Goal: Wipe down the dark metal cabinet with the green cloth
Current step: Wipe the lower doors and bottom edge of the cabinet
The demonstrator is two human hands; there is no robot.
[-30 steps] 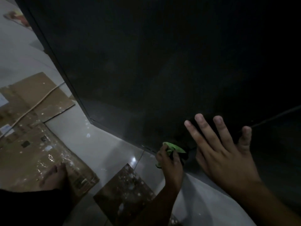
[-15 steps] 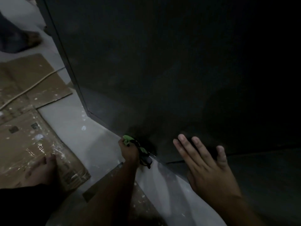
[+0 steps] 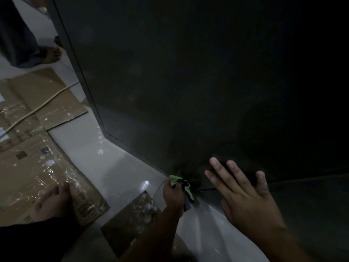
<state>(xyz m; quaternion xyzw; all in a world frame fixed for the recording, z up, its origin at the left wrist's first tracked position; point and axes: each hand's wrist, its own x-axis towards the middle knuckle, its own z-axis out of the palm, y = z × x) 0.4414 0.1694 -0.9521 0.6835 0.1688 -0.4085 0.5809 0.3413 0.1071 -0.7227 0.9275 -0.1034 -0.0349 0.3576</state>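
Observation:
The dark metal cabinet [image 3: 188, 76] fills most of the view, its bottom edge running down to the right over the pale floor. My left hand [image 3: 172, 193] is shut on the bunched green cloth [image 3: 182, 185], pressed at the cabinet's bottom edge near the floor. My right hand [image 3: 245, 193] is spread flat with fingers apart against the lower cabinet face, just right of the cloth, holding nothing.
Flattened cardboard sheets [image 3: 34, 163] with paint spots cover the floor at left, crossed by a pale cord [image 3: 37, 108]. My bare foot [image 3: 54, 201] rests on the cardboard. Another person's foot [image 3: 52, 54] and dark garment stand at top left. A speckled tile [image 3: 136, 210] lies below my left hand.
My left hand has slid the cloth along the cabinet's bottom edge, left and then a little back to the right. My right hand stays flat on the cabinet. Another person's foot has come into view.

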